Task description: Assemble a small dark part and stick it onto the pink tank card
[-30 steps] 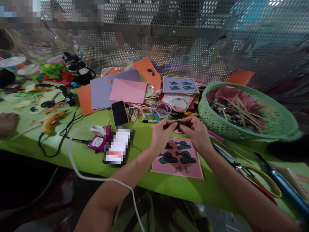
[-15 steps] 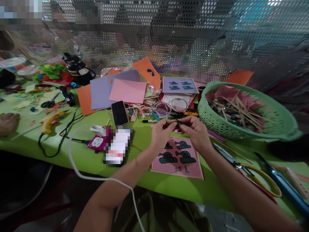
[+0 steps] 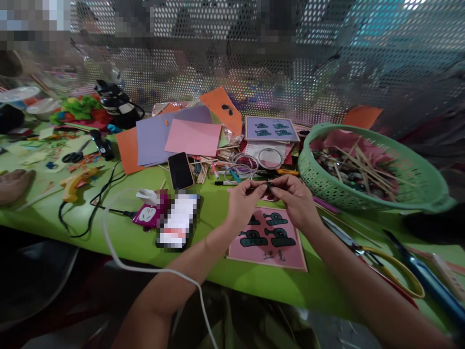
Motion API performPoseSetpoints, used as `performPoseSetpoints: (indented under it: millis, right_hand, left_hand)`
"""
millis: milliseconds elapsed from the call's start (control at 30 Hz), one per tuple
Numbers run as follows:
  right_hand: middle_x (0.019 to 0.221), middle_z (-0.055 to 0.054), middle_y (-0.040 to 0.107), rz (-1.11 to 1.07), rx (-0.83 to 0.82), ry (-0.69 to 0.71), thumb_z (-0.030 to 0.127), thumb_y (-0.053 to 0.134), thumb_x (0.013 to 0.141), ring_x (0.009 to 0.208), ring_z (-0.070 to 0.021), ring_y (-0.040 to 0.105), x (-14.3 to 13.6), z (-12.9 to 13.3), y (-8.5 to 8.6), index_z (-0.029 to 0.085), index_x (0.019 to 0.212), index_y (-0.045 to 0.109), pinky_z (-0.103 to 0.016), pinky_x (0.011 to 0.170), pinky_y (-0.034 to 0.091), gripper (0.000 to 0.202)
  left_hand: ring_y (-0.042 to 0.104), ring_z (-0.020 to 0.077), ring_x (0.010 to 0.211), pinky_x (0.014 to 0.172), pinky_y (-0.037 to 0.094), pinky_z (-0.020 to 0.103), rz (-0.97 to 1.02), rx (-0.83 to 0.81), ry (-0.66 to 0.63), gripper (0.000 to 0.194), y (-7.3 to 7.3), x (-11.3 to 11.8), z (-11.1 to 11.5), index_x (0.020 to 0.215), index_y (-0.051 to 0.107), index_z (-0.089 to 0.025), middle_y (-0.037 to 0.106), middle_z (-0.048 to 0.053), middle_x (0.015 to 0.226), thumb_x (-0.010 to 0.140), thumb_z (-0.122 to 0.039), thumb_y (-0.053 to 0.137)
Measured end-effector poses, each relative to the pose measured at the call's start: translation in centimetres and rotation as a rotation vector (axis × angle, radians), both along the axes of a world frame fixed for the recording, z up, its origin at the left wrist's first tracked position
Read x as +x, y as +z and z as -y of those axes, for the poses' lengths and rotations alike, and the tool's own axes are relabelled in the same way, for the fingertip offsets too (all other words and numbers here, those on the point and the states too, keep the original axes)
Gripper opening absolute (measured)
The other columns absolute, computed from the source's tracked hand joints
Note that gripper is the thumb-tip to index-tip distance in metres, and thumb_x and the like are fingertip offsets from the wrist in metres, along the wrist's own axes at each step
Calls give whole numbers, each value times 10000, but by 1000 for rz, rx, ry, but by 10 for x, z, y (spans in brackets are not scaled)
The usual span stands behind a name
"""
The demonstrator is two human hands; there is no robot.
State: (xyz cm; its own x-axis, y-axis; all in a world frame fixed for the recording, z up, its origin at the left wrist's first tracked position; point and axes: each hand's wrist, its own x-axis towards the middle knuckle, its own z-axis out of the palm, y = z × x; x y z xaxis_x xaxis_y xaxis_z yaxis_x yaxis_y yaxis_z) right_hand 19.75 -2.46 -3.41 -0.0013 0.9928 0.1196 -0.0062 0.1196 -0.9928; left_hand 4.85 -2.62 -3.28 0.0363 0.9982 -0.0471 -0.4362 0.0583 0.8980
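My left hand [image 3: 244,201] and my right hand [image 3: 295,198] meet above a pink card, fingertips pinched together. Between them is a small dark piece [image 3: 269,184], mostly covered by the fingers, so its kind cannot be made out. Below lies the pink card [image 3: 254,253] with a pale wooden-looking border, several dark green tank-like cutouts and handwriting near its lower edge. Part of its upper half is hidden by my hands. Behind them, a similar purple framed card [image 3: 271,127] rests on papers. Clear rings [image 3: 269,158] and pens lie just beyond my fingers.
A green basket [image 3: 374,194] with sticks stands at right, near large scissors [image 3: 392,271] and a blue cutter [image 3: 432,276]. Phones [image 3: 180,170], a tissue pack [image 3: 148,213], a yellow glue gun [image 3: 76,184] and a white cable [image 3: 145,268] lie left. Another person's hand [image 3: 14,186] is far left.
My hands stay almost in the same place, still pinched around the small dark piece. The other person's hand at far left reaches slightly farther into view.
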Motion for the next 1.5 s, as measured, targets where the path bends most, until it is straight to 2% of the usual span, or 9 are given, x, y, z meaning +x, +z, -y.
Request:
performPoseSetpoints:
  millis: [300, 567, 733, 1033, 1233, 1500]
  right_hand:
    - [773, 13, 684, -18, -21, -10, 440, 832, 755, 650, -152, 639, 0, -2, 0, 242, 865, 631, -317, 632, 578, 302]
    - [808, 4, 708, -37, -28, -15, 445, 847, 737, 690, -161, 665, -2, 0, 1, 243, 875, 640, -329, 675, 599, 321]
    - [797, 1, 698, 17, 3, -46, 480, 833, 764, 708, -170, 673, -4, 1, 1, 245, 866, 623, -335, 677, 606, 332]
    - [825, -5, 699, 0, -12, -15, 398, 801, 767, 714, -169, 653, -2, 0, 1, 240, 885, 635, -344, 697, 587, 257]
    - [793, 6, 687, -22, -28, -11, 448, 803, 770, 682, -165, 649, -1, -1, 0, 247, 874, 629, -342, 678, 581, 286]
    - [808, 3, 708, -33, -32, -3, 379, 782, 755, 674, -151, 641, -1, -1, -2, 242, 872, 645, -314, 663, 560, 226]
  left_hand:
    - [684, 131, 700, 773, 591, 300, -36, 9, 9, 232, -1, 1, 0, 805, 756, -158, 748, 12, 761, 732, -347, 869]
    - [672, 124, 689, 753, 577, 283, -24, 3, 2, 205, 2, -1, 0, 808, 762, -156, 742, 7, 749, 734, -325, 852]
    - [685, 134, 694, 744, 581, 283, -63, 14, 20, 182, 4, 0, 2, 785, 755, -162, 752, 9, 751, 733, -310, 849]
    - [675, 115, 662, 738, 585, 272, 22, -24, -5, 219, 3, 1, 1, 782, 749, -157, 732, -9, 713, 710, -332, 860]
    - [684, 130, 697, 771, 590, 293, -22, -12, 3, 251, 2, 1, 1, 811, 754, -156, 742, 4, 751, 725, -358, 876]
    - [688, 128, 672, 753, 602, 303, 6, -22, 7, 281, -2, 1, 1, 802, 751, -158, 739, 4, 732, 712, -387, 887]
